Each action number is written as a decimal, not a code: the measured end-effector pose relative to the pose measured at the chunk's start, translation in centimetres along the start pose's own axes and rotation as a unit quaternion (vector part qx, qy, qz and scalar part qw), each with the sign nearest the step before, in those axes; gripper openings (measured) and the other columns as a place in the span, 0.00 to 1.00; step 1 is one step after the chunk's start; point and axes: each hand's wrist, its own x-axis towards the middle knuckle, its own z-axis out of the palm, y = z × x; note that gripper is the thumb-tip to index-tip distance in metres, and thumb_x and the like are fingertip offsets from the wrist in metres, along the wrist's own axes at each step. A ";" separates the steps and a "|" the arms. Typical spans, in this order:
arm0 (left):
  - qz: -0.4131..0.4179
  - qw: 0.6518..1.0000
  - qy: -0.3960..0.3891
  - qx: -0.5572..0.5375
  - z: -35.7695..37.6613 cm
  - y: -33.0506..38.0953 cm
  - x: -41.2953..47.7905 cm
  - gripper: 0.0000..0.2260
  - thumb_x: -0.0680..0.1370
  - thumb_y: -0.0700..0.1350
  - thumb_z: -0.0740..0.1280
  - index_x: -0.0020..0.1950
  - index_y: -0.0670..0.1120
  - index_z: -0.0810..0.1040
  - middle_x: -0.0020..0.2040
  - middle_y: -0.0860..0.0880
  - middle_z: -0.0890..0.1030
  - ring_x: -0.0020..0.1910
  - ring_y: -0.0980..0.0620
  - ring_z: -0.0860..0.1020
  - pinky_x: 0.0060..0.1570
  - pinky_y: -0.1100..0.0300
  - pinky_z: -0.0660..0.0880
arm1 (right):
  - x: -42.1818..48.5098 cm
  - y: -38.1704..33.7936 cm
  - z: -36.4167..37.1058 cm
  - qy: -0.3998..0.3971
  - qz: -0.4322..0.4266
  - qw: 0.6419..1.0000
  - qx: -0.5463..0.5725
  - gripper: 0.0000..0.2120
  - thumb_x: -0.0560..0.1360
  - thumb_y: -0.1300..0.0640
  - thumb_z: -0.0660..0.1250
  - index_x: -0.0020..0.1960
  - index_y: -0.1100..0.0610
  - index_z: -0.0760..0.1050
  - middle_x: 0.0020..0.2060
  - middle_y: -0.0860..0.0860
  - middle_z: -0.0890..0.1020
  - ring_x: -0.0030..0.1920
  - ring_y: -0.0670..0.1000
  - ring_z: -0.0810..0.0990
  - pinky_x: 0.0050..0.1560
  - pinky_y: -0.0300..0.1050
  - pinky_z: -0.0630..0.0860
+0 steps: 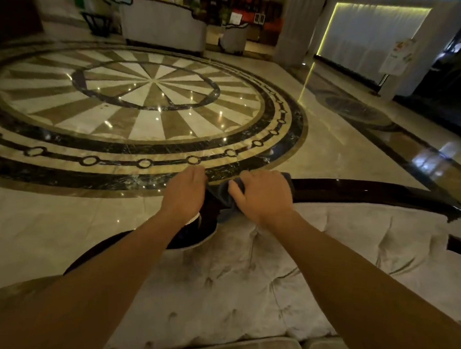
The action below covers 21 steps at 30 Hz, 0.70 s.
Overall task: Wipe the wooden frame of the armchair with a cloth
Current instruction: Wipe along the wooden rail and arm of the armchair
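Observation:
The armchair's dark glossy wooden frame (370,193) runs along the top of its tufted pale backrest (285,270) and curves down at the left end. A dark blue-grey cloth (224,194) lies over the frame's left corner. My right hand (263,196) presses down on the cloth, fingers curled over it. My left hand (184,192) grips the frame just left of the cloth, its fingers hidden behind the wood.
Beyond the chair spreads a polished marble floor with a round sunburst inlay (145,90). A pale sofa (165,26) and a small chair (234,37) stand at the far side. A lit white panel (370,40) and a sign stand (397,57) are at right.

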 end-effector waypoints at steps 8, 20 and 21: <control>0.042 0.989 0.027 0.140 8.6 8.0 -1.5 0.15 0.84 0.51 0.50 0.51 0.45 0.73 0.47 0.44 0.77 0.46 0.45 0.76 0.52 0.43 0.74 | -1.9 9.4 -0.8 0.003 0.008 0.999 0.043 0.25 0.78 0.40 0.47 0.46 0.54 0.77 0.40 0.54 0.83 0.41 0.57 0.79 0.44 0.52 0.69; 0.110 0.898 -0.044 0.424 23.0 19.5 -1.4 0.16 0.82 0.54 0.50 0.54 0.47 0.74 0.52 0.42 0.80 0.51 0.39 0.77 0.53 0.43 0.74 | -7.9 31.3 -0.3 0.078 0.060 0.993 0.065 0.12 0.75 0.46 0.65 0.38 0.52 0.74 0.31 0.52 0.80 0.32 0.55 0.78 0.35 0.50 0.71; 0.117 0.896 -0.047 0.426 24.2 20.5 -1.5 0.18 0.82 0.55 0.50 0.54 0.47 0.75 0.52 0.42 0.80 0.51 0.39 0.78 0.54 0.43 0.74 | -8.6 32.9 -0.2 0.079 0.050 0.995 0.042 0.10 0.71 0.50 0.73 0.37 0.52 0.74 0.30 0.51 0.79 0.30 0.55 0.77 0.32 0.49 0.71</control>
